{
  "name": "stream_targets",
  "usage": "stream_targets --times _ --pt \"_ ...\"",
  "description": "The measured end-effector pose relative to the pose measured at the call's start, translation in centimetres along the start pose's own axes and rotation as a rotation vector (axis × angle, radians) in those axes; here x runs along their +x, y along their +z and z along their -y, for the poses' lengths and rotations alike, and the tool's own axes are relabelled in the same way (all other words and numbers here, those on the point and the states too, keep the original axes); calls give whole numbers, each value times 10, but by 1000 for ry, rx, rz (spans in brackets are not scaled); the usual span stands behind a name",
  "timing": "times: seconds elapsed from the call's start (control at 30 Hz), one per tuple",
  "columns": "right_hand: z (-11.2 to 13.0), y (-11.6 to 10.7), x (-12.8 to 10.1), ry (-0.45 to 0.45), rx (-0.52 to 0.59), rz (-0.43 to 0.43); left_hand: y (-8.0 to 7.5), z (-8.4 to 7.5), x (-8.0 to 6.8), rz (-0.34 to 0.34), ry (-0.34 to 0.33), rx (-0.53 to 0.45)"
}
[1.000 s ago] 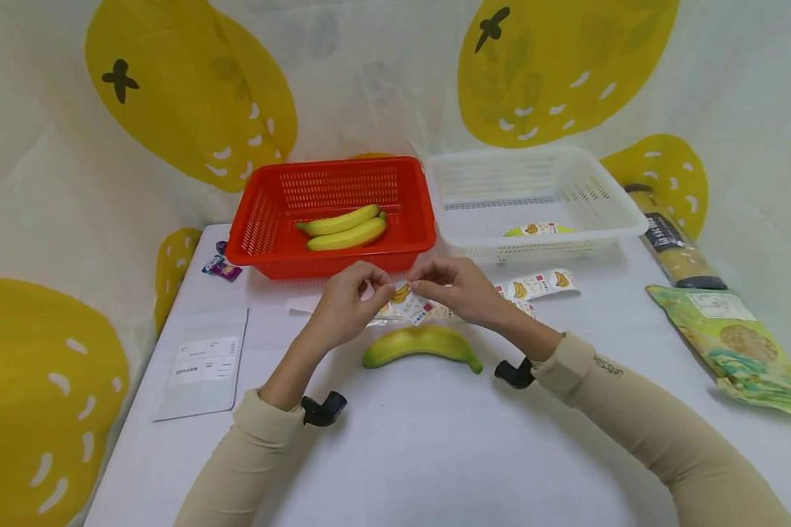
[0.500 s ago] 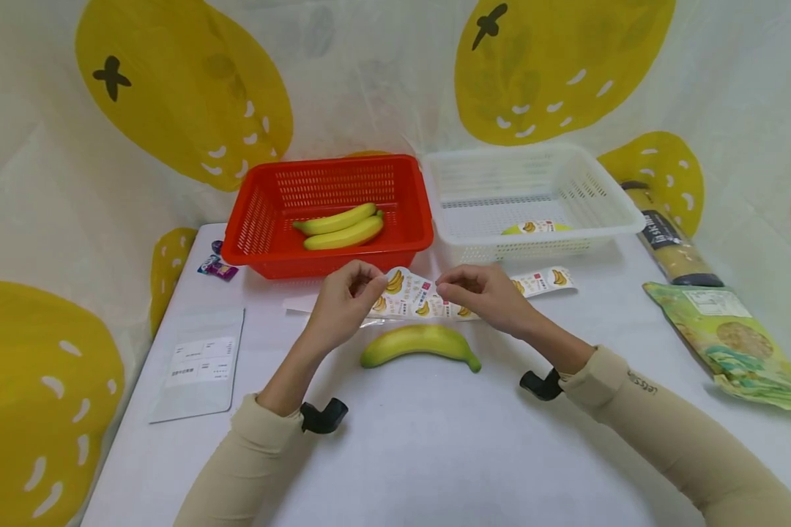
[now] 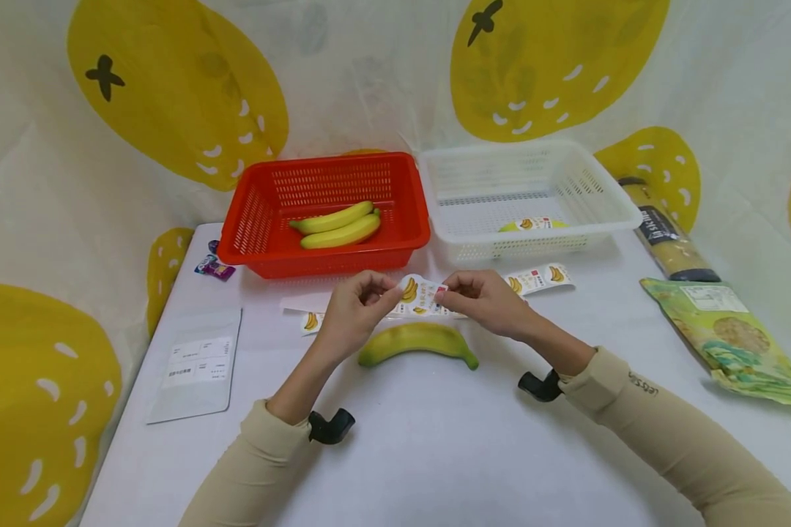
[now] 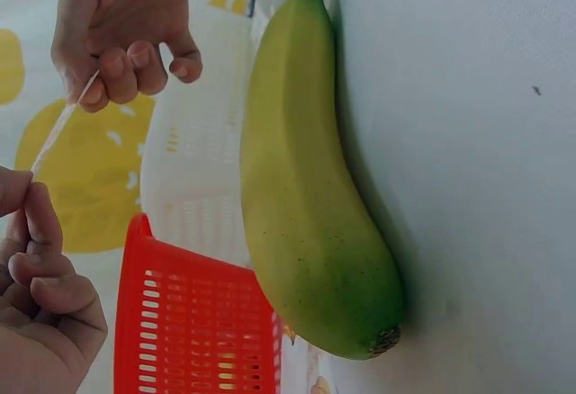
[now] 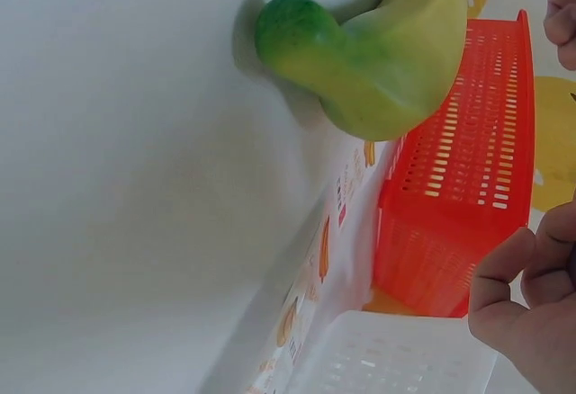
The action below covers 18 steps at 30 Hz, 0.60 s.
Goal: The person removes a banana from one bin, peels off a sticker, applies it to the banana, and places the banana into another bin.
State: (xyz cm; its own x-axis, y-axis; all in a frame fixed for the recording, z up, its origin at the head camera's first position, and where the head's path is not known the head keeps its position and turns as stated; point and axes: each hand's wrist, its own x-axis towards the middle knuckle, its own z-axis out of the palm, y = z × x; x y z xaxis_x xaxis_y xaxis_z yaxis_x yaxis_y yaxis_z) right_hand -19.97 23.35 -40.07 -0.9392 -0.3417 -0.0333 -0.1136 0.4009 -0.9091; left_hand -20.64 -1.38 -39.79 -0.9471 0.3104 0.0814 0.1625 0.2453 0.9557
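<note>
Two hands up over the desk [image 3: 435, 439], both on one sticker strip [image 3: 420, 296]. My left hand [image 3: 356, 311] pinches the strip's left end, fingers curled; right hand [image 3: 484, 300] pinches the right end, same curl. I see the strip held just above the desk, between the hands, printed with bananas. Green-yellow banana [image 3: 417, 342] lies flat on the desk just below the hands, not touched. Red basket [image 3: 326, 212] behind holds two bananas [image 3: 339, 225]. White basket [image 3: 527, 194] beside it to the right has one labelled banana [image 3: 532, 225] inside. More stickers [image 3: 539, 278] lie on the desk near the white basket. Grey pouch [image 3: 196, 366] far left, green snack bag [image 3: 732, 337] far right.
</note>
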Motion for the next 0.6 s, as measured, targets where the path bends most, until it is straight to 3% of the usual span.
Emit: stream_targets --times 0.13,0.27,0.43,0.6 --pt "-3 0 1 -9 -22 15 1 4 -1 -1 -19 37" --pt "-6 2 1 -3 -76 40 1 8 -4 17 -63 136" --pt "-11 7 1 45 -148 62 2 16 -6 76 -100 275" --pt "-20 14 0 49 -220 88 3 25 -8 122 -156 345"
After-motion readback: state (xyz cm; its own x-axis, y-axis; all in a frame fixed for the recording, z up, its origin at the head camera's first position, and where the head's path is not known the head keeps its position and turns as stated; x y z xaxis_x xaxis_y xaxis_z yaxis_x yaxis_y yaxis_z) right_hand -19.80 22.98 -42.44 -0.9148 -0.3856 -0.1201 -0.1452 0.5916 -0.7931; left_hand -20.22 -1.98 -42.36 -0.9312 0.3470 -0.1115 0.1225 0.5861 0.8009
